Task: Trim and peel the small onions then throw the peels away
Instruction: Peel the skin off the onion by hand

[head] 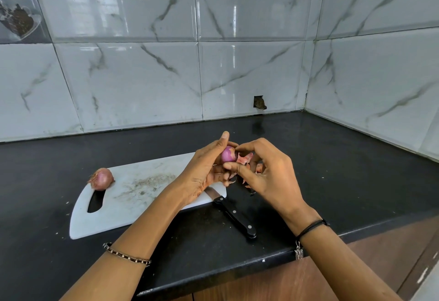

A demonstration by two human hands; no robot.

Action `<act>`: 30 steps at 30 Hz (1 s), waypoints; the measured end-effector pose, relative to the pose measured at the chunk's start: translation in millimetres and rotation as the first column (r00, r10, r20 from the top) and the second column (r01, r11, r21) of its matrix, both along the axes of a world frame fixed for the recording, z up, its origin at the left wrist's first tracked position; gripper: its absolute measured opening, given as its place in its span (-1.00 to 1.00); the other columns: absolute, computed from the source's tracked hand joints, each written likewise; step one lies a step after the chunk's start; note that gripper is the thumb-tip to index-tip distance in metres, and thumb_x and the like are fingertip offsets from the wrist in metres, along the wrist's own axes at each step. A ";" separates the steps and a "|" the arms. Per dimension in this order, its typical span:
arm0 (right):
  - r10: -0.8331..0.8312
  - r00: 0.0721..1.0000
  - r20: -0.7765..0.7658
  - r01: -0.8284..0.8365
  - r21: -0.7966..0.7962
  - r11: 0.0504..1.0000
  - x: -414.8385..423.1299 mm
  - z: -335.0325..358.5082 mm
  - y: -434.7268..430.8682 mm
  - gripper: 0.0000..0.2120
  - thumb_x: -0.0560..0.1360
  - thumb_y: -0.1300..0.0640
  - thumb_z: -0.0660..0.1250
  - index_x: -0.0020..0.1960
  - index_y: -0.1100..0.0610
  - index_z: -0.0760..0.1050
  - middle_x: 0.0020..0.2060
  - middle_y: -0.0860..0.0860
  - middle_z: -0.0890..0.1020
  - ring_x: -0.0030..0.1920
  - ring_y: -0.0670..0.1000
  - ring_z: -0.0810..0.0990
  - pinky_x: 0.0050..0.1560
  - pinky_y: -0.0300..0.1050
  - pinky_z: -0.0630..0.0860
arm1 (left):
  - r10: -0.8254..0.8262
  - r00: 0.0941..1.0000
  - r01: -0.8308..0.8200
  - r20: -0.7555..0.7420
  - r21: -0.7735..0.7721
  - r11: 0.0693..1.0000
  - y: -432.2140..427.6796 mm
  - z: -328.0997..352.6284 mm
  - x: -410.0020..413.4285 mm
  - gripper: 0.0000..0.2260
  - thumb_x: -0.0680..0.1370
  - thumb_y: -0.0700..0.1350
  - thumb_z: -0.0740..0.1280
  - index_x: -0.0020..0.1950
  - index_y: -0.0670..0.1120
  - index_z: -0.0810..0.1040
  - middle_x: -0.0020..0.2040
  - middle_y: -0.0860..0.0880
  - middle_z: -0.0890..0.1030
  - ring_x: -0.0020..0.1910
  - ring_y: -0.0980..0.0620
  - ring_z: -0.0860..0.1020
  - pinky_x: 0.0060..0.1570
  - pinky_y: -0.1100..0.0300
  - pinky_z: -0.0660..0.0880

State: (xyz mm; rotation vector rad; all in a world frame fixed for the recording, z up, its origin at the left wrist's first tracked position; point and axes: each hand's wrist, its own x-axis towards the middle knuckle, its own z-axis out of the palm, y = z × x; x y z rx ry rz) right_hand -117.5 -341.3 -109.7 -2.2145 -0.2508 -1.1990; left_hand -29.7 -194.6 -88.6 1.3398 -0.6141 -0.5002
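Above the right end of the white plastic cutting board (133, 205), we see the small, glossy purple onion (228, 154) held clear of the black stone countertop (344, 158). The left hand (204, 170) cups it, fingers curled underneath and thumb raised behind, so the bulb is steadied while its right side faces the other hand. The right hand (268, 177) pinches a papery pink strip of peel (244, 158) between thumb and forefinger, right against the onion; we judge it is stripping off the dry outer skin. More pink scraps of peel (259, 169) show below that hand. This suggests the peeling is done here so the waste gathers in one spot for throwing away.

The steel knife with a black riveted handle (235, 215) lies just near of the hands, its blade on the board's near right corner and its handle on the counter, within reach for trimming. At the far left of the board, beside its handle slot, a second small onion in reddish-brown skin (101, 178) sits unpeeled, so we reckon the task is about halfway.
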 end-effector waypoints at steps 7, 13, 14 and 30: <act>0.050 0.998 -0.029 -0.052 -0.073 0.996 -1.6 -2.5 0.2 -0.81 0.60 0.03 0.42 0.18 0.04 0.65 0.02 -0.16 0.62 0.03 -0.10 0.64 -0.02 -0.06 0.61 | 0.049 0.994 -0.064 0.095 0.156 0.986 2.7 -2.3 1.9 -0.44 0.61 0.31 0.22 -0.34 -0.11 0.54 -0.50 -0.05 0.33 -0.57 0.07 0.21 -0.58 0.26 0.24; 0.035 0.999 0.036 -0.027 -0.190 0.981 -1.0 -5.7 1.8 -0.84 0.59 0.08 0.41 0.12 0.08 0.70 -0.04 -0.13 0.65 -0.10 -0.08 0.65 -0.18 -0.05 0.60 | 0.101 0.989 -0.124 0.105 0.244 0.962 4.6 -3.7 6.7 -0.46 0.61 0.22 0.26 -0.39 -0.16 0.48 -0.53 -0.04 0.25 -0.60 0.08 0.13 -0.59 0.30 0.08; 0.045 0.998 0.045 -0.035 -0.199 0.979 -1.0 -6.0 2.1 -0.84 0.59 0.08 0.41 0.11 0.09 0.70 -0.05 -0.12 0.66 -0.10 -0.08 0.66 -0.17 -0.04 0.61 | 0.099 0.987 -0.129 0.124 0.268 0.955 5.3 -3.0 6.7 -0.47 0.61 0.21 0.26 -0.35 -0.19 0.49 -0.52 -0.06 0.25 -0.60 0.08 0.13 -0.59 0.31 0.07; 0.043 0.999 -0.024 -0.049 -0.394 0.918 -1.4 -4.0 8.5 -0.85 0.53 0.11 0.36 -0.05 0.21 0.57 -0.17 -0.02 0.51 -0.24 -0.16 0.34 -0.27 -0.18 0.46 | 0.033 0.921 -0.206 0.388 0.413 0.887 4.7 -2.7 6.4 -0.50 0.65 0.00 0.20 -0.52 0.05 0.45 -0.52 0.03 0.38 -0.51 0.14 0.34 -0.34 0.17 0.30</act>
